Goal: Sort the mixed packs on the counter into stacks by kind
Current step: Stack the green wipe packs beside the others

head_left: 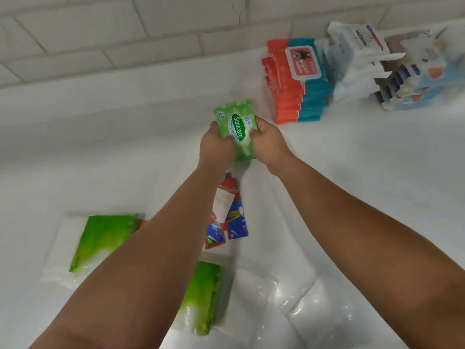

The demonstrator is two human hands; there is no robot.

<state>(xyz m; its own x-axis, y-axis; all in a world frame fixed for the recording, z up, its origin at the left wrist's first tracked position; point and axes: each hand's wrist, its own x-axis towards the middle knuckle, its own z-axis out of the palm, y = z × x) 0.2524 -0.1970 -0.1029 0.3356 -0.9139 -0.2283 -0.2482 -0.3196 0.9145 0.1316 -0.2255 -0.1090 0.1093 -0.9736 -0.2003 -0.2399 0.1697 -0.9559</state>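
In the head view, the sorting is looking partly done. Against the tiled wall (125, 34), a red-and-teal wipes stack (294, 91) is standing neatly, with a pile of white packs (352, 59) just beside it and a group of blue-and-white packs (415, 84) at the far right. Nearer the person, loose items are lying unsorted on the counter (100, 147): a green-and-white pack (100, 240) on the left, a second green-and-white pack (201, 298) partly hidden under the left forearm, several small red-and-blue packs (229, 220) overlapping between the arms, and clear glossy packs (314, 306) at the bottom right. I am judging that these are waiting for their own stacks.

Both arms are reaching forward, converging at mid-counter. The left hand (216, 144) and right hand (269, 144) are gripping the green Sanicare pack (235, 127) from opposite sides, thumbs pressing on its printed face and fingers curling around its edges. The pack is sitting left of the red-and-teal stack and apart from it. Whether it is touching the counter, or resting on others of its kind, I cannot tell
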